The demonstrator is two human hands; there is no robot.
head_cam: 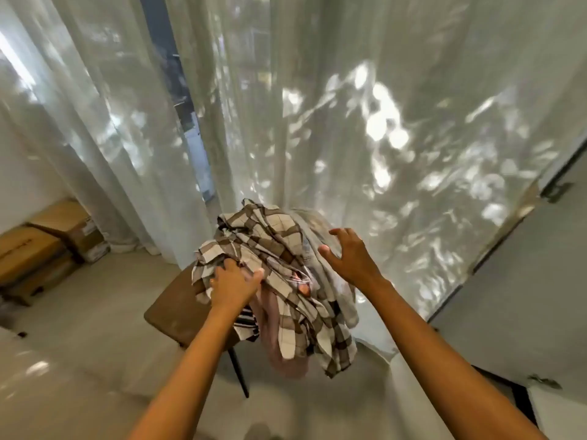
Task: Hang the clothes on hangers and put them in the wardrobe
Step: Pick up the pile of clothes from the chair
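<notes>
From my end, cardboard boxes sit on the floor at far left, beside the sheer curtain; next comes a brown seat, its near left corner bare; the clothes pile covers its far right part and spills over the near right edge; the left hand has its fingers curled into the checked shirt at the pile's left side, clamped on the fabric; a striped garment and a pink garment hang below it; a grey garment lies on the pile's right side; the right hand is over it, fingers spread apart, holding nothing; I cannot tell whether it touches; a white panel stands at far right.
</notes>
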